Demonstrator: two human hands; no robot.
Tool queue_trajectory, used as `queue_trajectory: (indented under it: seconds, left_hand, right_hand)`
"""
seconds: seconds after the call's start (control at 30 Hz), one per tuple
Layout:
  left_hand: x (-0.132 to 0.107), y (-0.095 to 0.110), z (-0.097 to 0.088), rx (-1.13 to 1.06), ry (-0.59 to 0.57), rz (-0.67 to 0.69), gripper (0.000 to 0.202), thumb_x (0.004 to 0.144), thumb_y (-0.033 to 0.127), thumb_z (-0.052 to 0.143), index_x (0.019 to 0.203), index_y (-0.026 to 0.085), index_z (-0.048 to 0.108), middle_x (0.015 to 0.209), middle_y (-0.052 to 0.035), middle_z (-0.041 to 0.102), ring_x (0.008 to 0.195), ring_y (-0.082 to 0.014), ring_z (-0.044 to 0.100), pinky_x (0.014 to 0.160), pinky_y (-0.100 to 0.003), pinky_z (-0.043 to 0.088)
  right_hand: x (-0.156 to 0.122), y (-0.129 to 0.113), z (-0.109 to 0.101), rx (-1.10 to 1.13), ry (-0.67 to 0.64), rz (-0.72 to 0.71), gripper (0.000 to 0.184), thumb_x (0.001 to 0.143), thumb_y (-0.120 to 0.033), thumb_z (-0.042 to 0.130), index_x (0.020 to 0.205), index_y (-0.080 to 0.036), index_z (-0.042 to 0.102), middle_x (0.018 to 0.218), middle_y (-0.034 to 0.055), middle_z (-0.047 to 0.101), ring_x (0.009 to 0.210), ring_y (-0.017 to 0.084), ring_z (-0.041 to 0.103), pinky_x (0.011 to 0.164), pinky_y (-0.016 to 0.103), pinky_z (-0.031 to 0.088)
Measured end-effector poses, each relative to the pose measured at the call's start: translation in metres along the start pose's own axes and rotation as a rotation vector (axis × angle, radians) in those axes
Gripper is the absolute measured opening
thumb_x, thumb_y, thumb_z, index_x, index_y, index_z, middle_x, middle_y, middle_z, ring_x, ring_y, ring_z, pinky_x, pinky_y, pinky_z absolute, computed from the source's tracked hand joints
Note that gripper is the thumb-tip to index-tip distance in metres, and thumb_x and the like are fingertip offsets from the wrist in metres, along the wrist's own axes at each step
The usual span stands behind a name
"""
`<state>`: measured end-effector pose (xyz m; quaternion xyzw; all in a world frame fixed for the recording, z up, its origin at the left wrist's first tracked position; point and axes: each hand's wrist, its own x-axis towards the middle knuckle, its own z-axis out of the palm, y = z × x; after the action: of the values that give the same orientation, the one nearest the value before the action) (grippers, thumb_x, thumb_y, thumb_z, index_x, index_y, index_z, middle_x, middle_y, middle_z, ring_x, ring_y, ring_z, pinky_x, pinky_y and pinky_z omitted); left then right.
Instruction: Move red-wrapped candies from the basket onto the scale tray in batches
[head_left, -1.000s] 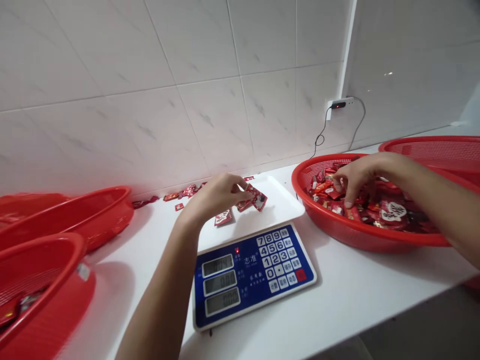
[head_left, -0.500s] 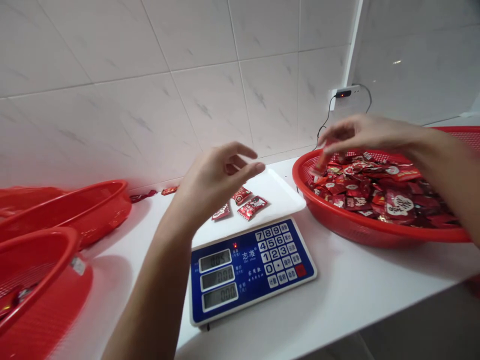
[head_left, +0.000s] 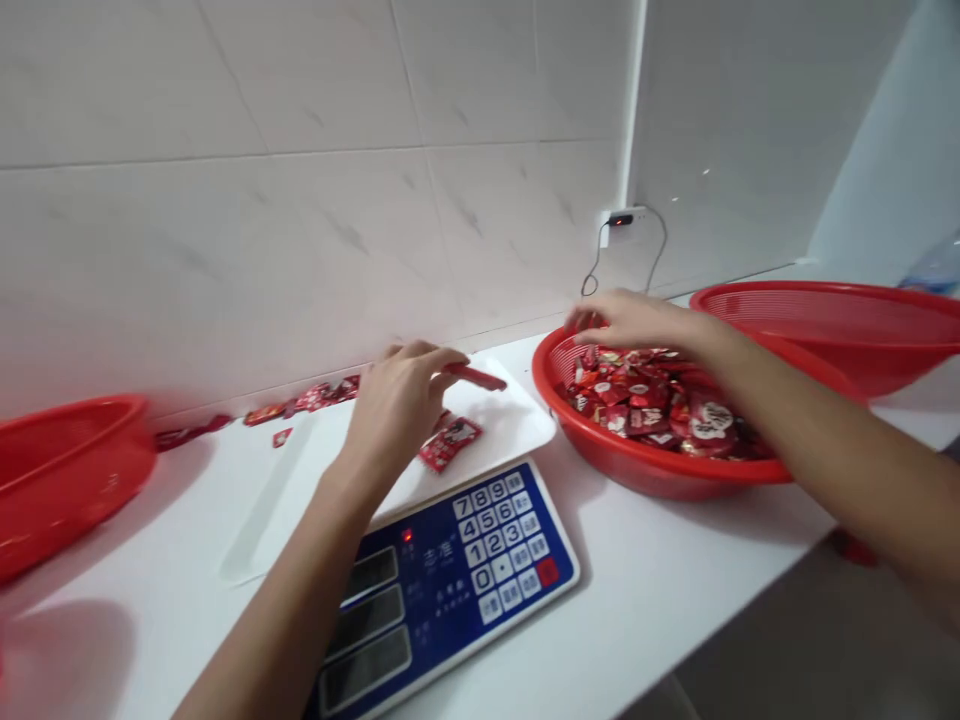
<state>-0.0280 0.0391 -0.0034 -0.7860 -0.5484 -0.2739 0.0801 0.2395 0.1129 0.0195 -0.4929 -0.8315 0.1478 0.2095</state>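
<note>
Candy packet point(head_left: 450, 443) on white scale tray point(head_left: 517, 420), just inside its front edge

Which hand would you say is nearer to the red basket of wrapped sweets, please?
Right. The right hand is over the rim of the red basket; the left hand, holding a red packet, is farther off, above the white scale platform.

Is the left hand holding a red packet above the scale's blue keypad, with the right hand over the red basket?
No: the head view shows the left hand holding the red packet above the scale's white platform; the rest stands.
</note>
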Motion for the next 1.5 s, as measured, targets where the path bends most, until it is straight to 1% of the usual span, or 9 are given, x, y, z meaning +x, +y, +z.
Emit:
queue_trajectory:
  seconds: [0.17, 0.27, 0.43, 0.67, 0.8, 1.0, 1.2, 1.33, 1.5]
  left_hand:
    - [0.002, -0.011, 0.007, 0.236, -0.032, -0.042, 0.037, 0.092, 0.023, 0.045, 0.121, 0.024, 0.068, 0.133, -0.0179, 0.057, 0.122, -0.0428, 0.048, 0.095, -0.060, 0.037]
    - [-0.002, -0.002, -0.016, 0.161, 0.080, -0.085, 0.035, 0.092, 0.027, 0.047, 0.119, 0.025, 0.069, 0.130, -0.0132, 0.060, 0.113, -0.0367, 0.055, 0.094, -0.050, 0.041]
    - [-0.016, 0.017, -0.061, -0.030, 0.189, -0.171, 0.026, 0.090, 0.043, 0.055, 0.105, 0.031, 0.071, 0.102, 0.0035, 0.072, 0.055, -0.0134, 0.053, 0.072, -0.031, 0.042]
    - [-0.024, 0.022, -0.072, -0.073, 0.230, -0.185, 0.023, 0.087, 0.047, 0.059, 0.096, 0.032, 0.073, 0.096, 0.0072, 0.074, 0.059, -0.0141, 0.057, 0.070, -0.029, 0.041]
    - [-0.023, 0.020, -0.072, -0.128, 0.225, -0.123, 0.021, 0.088, 0.041, 0.059, 0.096, 0.028, 0.073, 0.098, 0.0030, 0.074, 0.075, -0.0182, 0.063, 0.073, -0.029, 0.045]
    - [-0.022, 0.022, -0.062, -0.225, 0.234, -0.074, 0.023, 0.089, 0.038, 0.061, 0.103, 0.024, 0.072, 0.096, -0.0022, 0.074, 0.093, -0.0212, 0.067, 0.078, -0.028, 0.051]
    - [-0.021, 0.041, -0.038, -0.435, 0.013, -0.041, 0.028, 0.089, 0.042, 0.063, 0.105, 0.021, 0.070, 0.092, -0.0041, 0.074, 0.080, -0.0199, 0.069, 0.068, -0.029, 0.054]
    - [-0.021, 0.042, -0.039, -0.366, -0.055, -0.038, 0.018, 0.090, 0.033, 0.057, 0.084, 0.021, 0.069, 0.074, -0.0016, 0.071, 0.065, -0.0181, 0.066, 0.054, -0.028, 0.046]
    - [-0.019, 0.002, -0.060, -0.008, 0.157, -0.179, 0.019, 0.085, 0.038, 0.056, 0.079, 0.023, 0.067, 0.071, -0.0029, 0.067, 0.066, -0.0211, 0.061, 0.059, -0.033, 0.041]
  right_hand:
    - [0.000, 0.026, -0.002, -0.273, -0.406, 0.220, 0.015, 0.081, -0.028, 0.068, 0.091, -0.016, 0.071, 0.094, 0.0093, 0.071, 0.087, 0.025, 0.065, 0.072, 0.034, 0.046]
    - [0.002, 0.025, 0.013, -0.320, -0.390, 0.234, 0.025, 0.078, -0.038, 0.072, 0.092, -0.017, 0.069, 0.091, 0.0090, 0.069, 0.084, 0.025, 0.064, 0.065, 0.033, 0.045]
    - [0.007, 0.018, 0.025, -0.321, -0.380, 0.207, 0.028, 0.065, -0.016, 0.074, 0.092, -0.017, 0.068, 0.086, 0.0061, 0.066, 0.079, 0.022, 0.062, 0.061, 0.030, 0.044]
    - [0.008, 0.019, 0.024, -0.259, -0.391, 0.179, 0.009, 0.066, -0.016, 0.072, 0.071, -0.017, 0.065, 0.070, 0.0037, 0.065, 0.064, 0.019, 0.059, 0.055, 0.029, 0.042]
    - [0.006, 0.017, 0.016, -0.257, -0.300, 0.162, 0.003, 0.067, -0.016, 0.070, 0.067, -0.016, 0.067, 0.072, 0.0061, 0.068, 0.071, 0.022, 0.063, 0.060, 0.031, 0.043]
    - [0.000, 0.002, -0.002, 0.228, 0.241, 0.057, 0.015, 0.074, -0.030, 0.071, 0.082, -0.018, 0.072, 0.087, 0.0087, 0.073, 0.088, 0.024, 0.067, 0.081, 0.036, 0.049]
    - [-0.017, -0.044, 0.023, 0.758, -0.058, -0.318, 0.027, 0.070, -0.039, 0.079, 0.084, -0.018, 0.070, 0.083, 0.0041, 0.073, 0.079, 0.019, 0.068, 0.080, 0.035, 0.052]
    - [-0.020, -0.051, 0.031, 0.709, -0.101, -0.352, 0.027, 0.075, -0.041, 0.076, 0.087, -0.018, 0.071, 0.087, 0.0047, 0.073, 0.083, 0.019, 0.068, 0.082, 0.035, 0.052]
    - [-0.006, -0.017, 0.016, 0.145, 0.125, -0.123, 0.028, 0.084, -0.037, 0.065, 0.102, -0.017, 0.072, 0.101, 0.0107, 0.072, 0.096, 0.024, 0.065, 0.087, 0.038, 0.047]
